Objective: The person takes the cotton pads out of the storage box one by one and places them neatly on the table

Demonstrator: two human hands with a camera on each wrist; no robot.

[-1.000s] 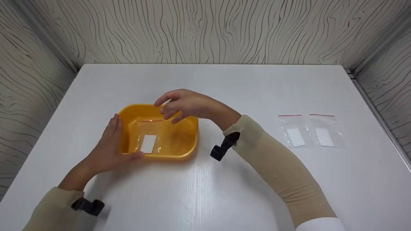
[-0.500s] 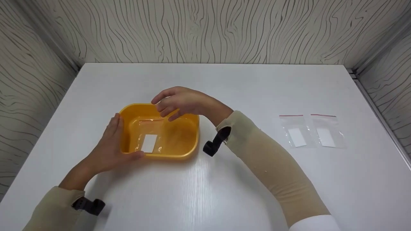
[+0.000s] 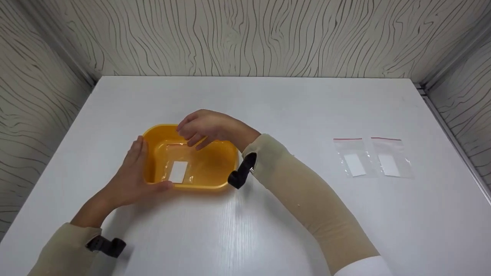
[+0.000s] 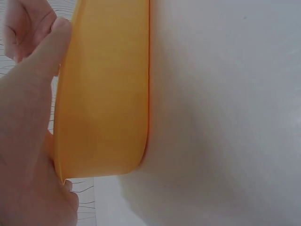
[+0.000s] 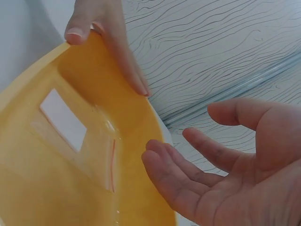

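My left hand (image 3: pixel 130 176) holds the left front corner of a yellow plastic basin (image 3: pixel 207 187), its thumb on the front rim and its fingers along the left side. Inside the basin lies a clear zip bag (image 3: pixel 178 171) with a white rectangle and a red strip at its top. My right hand (image 3: pixel 203 126) hovers over the basin's back rim, fingers loosely bent and holding nothing. In the right wrist view, the right hand's palm (image 5: pixel 235 188) is seen with thumb and fingers apart, near the basin wall. The left wrist view shows the basin's outer front wall (image 4: pixel 103 94).
Two more clear zip bags, one left (image 3: pixel 353 161) and one right (image 3: pixel 389 161), lie side by side on the white table (image 3: pixel 287 237) at the right. Patterned wall panels (image 3: pixel 245 38) stand behind and at both sides of the table.
My right hand has moved left over the basin, rising slightly and then lowering, and its fingers have drawn closer together. The left hand, basin and bags stay in place.
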